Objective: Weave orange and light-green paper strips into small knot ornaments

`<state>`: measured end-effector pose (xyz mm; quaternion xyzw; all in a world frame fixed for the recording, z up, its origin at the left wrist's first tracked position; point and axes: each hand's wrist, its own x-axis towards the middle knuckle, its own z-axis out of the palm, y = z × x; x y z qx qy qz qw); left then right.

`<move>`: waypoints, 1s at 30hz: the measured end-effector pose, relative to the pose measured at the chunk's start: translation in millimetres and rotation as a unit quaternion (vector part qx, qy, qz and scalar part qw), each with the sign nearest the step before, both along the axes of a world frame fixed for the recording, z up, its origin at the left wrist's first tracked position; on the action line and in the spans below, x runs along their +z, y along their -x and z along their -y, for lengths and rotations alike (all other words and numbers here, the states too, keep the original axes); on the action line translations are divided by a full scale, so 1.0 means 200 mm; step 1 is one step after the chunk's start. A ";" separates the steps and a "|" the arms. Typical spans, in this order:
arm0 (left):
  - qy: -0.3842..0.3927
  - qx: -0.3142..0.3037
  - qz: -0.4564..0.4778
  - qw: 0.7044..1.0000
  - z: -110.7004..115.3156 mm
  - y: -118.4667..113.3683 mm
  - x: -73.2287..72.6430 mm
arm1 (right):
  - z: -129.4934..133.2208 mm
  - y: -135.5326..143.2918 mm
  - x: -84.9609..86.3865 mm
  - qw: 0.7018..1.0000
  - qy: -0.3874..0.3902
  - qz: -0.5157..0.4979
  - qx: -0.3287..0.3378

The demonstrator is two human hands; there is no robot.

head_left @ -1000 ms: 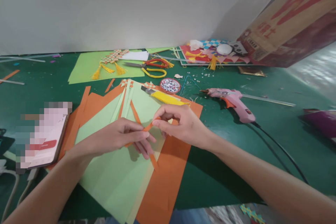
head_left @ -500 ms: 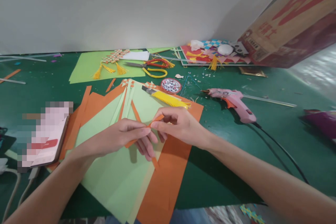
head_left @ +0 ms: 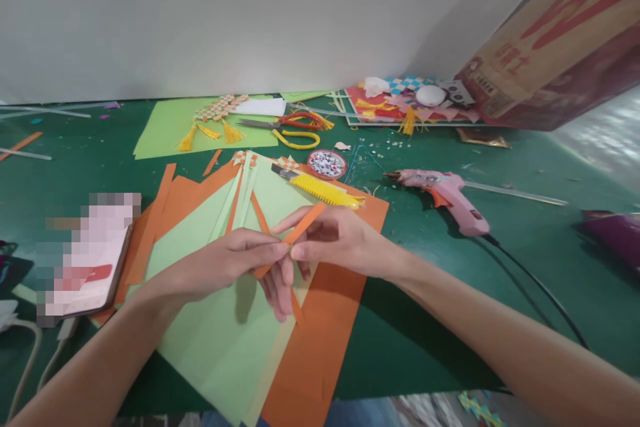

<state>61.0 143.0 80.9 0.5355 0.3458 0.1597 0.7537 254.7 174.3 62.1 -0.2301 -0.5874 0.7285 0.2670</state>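
Note:
Between my two hands is an orange paper strip (head_left: 309, 221), tilted up to the right. My left hand (head_left: 250, 259) pinches it between thumb and fingers near its middle. My right hand (head_left: 340, 240) has its thumb and fingertips closed on the strip right beside the left thumb. Under the hands lie light green sheets (head_left: 215, 340) over orange paper (head_left: 320, 327). More narrow green and orange strips (head_left: 245, 190) fan out on the green sheet. A yellow cutter (head_left: 325, 191) rests just beyond my right hand.
A pink glue gun (head_left: 450, 197) with a cable lies at the right. Scissors (head_left: 295, 123) and a dish of small googly eyes (head_left: 327, 164) are further back. A phone (head_left: 97, 260) lies at the left, a paper bag (head_left: 550, 53) stands at the back right.
The orange strip has shifted in my fingers, and more of it now sticks out at the upper right. My right fingers have moved slightly along it.

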 end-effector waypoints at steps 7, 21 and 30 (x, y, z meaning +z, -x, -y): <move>0.032 -0.022 0.028 0.999 0.01 0.00 -0.01 | 0.01 0.01 -0.01 0.998 -0.029 -0.051 -0.009; 0.042 -0.043 0.001 0.998 0.01 0.00 -0.01 | 0.00 0.00 0.01 0.995 -0.022 0.047 -0.088; 0.040 -0.054 -0.017 0.998 0.01 -0.01 0.00 | 0.00 -0.01 0.00 0.992 -0.026 0.070 -0.097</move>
